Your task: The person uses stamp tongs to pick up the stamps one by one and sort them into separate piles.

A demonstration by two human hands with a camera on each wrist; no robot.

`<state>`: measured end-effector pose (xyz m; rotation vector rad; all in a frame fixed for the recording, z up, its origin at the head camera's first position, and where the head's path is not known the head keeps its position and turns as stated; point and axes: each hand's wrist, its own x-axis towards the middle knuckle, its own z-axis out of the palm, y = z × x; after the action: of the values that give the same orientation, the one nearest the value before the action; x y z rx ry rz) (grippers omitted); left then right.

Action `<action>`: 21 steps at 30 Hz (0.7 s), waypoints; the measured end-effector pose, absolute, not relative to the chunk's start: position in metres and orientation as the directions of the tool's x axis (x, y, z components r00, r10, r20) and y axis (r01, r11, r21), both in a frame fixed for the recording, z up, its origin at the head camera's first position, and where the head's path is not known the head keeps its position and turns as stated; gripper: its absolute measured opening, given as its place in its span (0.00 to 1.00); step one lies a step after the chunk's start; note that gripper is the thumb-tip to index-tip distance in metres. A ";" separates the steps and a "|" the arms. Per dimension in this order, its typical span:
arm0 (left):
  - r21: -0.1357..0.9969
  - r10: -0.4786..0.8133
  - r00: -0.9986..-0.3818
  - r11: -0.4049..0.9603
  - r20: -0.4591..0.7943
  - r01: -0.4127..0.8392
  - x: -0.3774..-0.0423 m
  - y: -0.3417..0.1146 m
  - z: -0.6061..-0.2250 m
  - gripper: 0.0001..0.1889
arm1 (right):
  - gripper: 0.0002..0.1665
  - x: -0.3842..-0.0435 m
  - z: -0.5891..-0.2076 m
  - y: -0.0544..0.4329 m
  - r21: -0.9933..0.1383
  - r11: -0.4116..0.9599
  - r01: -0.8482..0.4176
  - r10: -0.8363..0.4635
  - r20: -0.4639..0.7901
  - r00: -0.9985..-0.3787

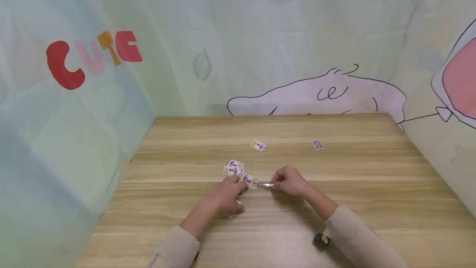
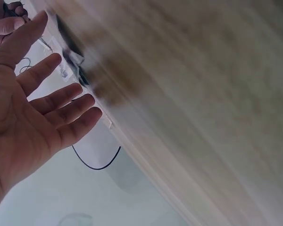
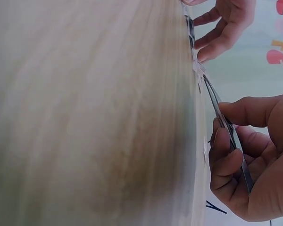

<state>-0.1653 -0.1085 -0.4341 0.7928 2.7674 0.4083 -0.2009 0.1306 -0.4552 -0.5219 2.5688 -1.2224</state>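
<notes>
My right hand (image 1: 291,181) pinches a pair of metal tweezers (image 3: 221,117) between thumb and fingers. The tweezer tips point left and meet the edge of a small printed card (image 1: 249,181). My left hand (image 1: 226,193), fingers extended and spread, reaches over a loose group of such cards. Its fingertips are right at the card by the tweezers. Two overlapping cards (image 1: 233,170) lie just beyond the left fingers. Another card (image 1: 229,214) shows partly below the left thumb, the rest hidden. In the left wrist view the left palm (image 2: 19,122) holds nothing.
Farther back on the wooden table (image 1: 372,168) lie one light card (image 1: 258,145) and one darker purple card (image 1: 317,144). A small black object (image 1: 321,241) with a yellow-green mark sits beside the right sleeve (image 1: 357,235). A printed curtain (image 1: 208,32) hangs behind and beside the table.
</notes>
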 end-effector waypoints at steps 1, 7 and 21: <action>0.325 0.541 -0.828 0.817 -0.147 0.476 -0.164 -0.109 -0.433 0.32 | 0.03 -0.200 -0.455 0.131 -0.785 0.585 -0.206 -0.416 -0.072 -0.907; 0.331 0.538 -0.831 0.816 -0.138 0.474 -0.161 -0.112 -0.429 0.33 | 0.04 -0.196 -0.452 0.131 -0.787 0.589 -0.184 -0.388 -0.076 -0.919; 0.373 0.475 -0.874 0.832 -0.100 0.410 -0.152 -0.137 -0.427 0.31 | 0.05 -0.186 -0.452 0.149 -0.820 0.560 -0.117 -0.290 -0.062 -0.955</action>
<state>-0.1523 -0.1368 -0.4266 0.6890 2.8238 0.5126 -0.1858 0.1485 -0.4517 -0.3438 2.6027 -1.3464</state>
